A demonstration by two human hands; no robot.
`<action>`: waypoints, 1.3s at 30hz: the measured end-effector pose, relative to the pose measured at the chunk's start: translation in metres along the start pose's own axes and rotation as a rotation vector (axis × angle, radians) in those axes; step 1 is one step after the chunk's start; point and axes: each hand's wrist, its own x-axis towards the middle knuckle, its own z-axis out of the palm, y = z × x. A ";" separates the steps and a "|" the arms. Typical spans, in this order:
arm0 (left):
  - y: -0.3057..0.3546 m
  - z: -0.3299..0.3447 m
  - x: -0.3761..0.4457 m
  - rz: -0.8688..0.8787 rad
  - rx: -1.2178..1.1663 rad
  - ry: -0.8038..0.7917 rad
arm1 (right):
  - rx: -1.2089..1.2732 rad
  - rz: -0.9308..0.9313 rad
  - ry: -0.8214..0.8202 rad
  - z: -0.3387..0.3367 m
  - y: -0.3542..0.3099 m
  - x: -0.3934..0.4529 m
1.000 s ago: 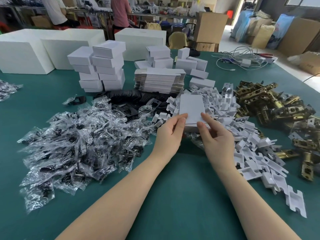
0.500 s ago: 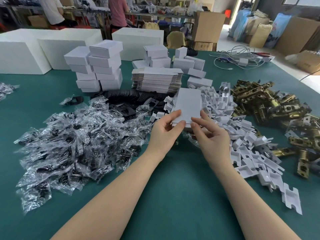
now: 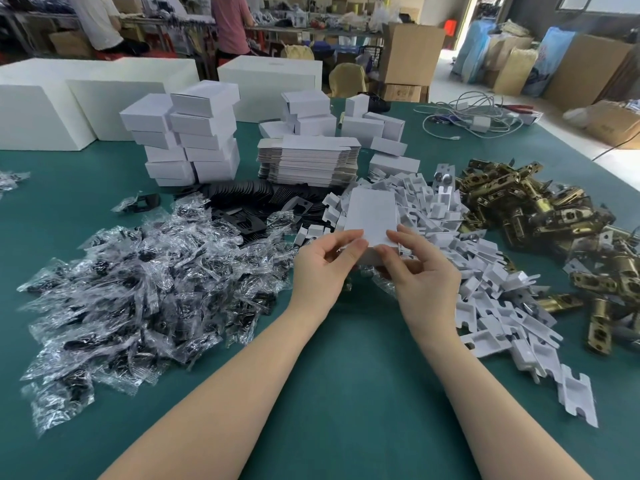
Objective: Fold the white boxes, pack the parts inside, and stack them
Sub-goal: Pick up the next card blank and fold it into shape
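Both hands meet on one small white box [image 3: 371, 221], held just above the green table [image 3: 346, 393] in the middle of the view, over the near edge of the heap of white card inserts [image 3: 491, 282]. The left hand [image 3: 323, 268] pinches the box's near end from the left, thumb on the top face and fingers curled beneath. The right hand [image 3: 424, 275] pinches the same end from the right, thumb and forefinger on the near corner. The hands sit close together, almost touching, with only the box's near edge between them.

The box's long axis runs straight away from the person, so its far end points toward the pile of flat box blanks [image 3: 308, 161] and the near end flap faces the wrists. Neither hand is clearly nearer; both sit at that near end. Whether the flap is fully tucked cannot be told, since the fingers cover it.

Judging by the grip, the near end is being closed. The stack of finished boxes [image 3: 194, 133] stands well away to the far left, beyond the heap of bagged black parts [image 3: 138, 289], so the left hand looks better placed to carry the box there. The brass latches [image 3: 554, 220] lie to the right.
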 end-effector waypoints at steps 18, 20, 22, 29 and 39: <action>0.017 0.000 0.006 -0.413 -0.370 -0.208 | 0.628 0.327 -0.140 -0.015 -0.012 0.014; 0.016 -0.008 0.012 -0.240 -0.330 -0.128 | 0.426 0.221 -0.197 -0.026 -0.014 0.018; 0.018 -0.015 0.010 -0.056 -0.241 -0.161 | 0.090 0.159 -0.324 -0.029 -0.013 0.016; 0.019 -0.003 -0.005 0.076 -0.004 -0.233 | -0.003 0.279 -0.469 -0.058 -0.031 0.040; 0.019 0.006 -0.016 0.061 -0.155 -0.226 | -1.802 0.117 -0.402 -0.175 0.017 0.138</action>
